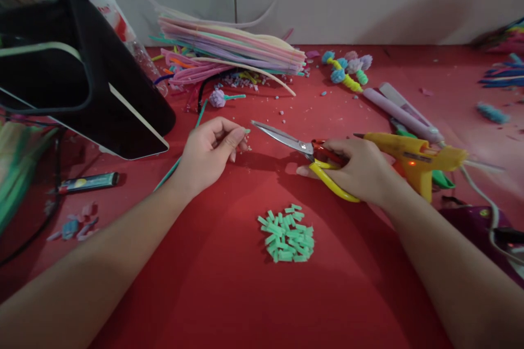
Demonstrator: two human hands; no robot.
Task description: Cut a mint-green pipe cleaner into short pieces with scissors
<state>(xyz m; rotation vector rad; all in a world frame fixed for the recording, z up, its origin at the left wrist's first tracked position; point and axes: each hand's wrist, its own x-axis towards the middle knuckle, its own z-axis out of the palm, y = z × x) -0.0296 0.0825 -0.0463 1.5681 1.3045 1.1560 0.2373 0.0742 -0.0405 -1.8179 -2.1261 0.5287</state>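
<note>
A thin green pipe cleaner [179, 162] is pinched between thumb and forefinger of the left hand [208, 152], just left of the frame's centre; only a short stub of its tip is seen past the fingertips, while the rest runs down and to the left under the hand and over the red counter [229, 294]. The other fingers of that hand are curled in.

A pair of scissors [303, 155] with yellow and red handles is gripped by the right hand [360, 172], right of centre. The handles are enclosed by the fingers, and the blades are pointed toward the upper left at the stub, a small gap being left between the blade tip and the stub. The blades are seen nearly together; whether they are fully closed cannot be told.

A small heap of short green cut pieces [287, 233] is found on the counter below centre, between the two forearms and apart from both hands.

Just behind the right hand, a yellow glue gun [413, 155] is lying on the counter with its nozzle turned left. A sheaf of pastel pipe cleaners [229, 43] is stacked at upper centre, against the white wall. A black device [82, 65] is seen in the upper left.
</note>
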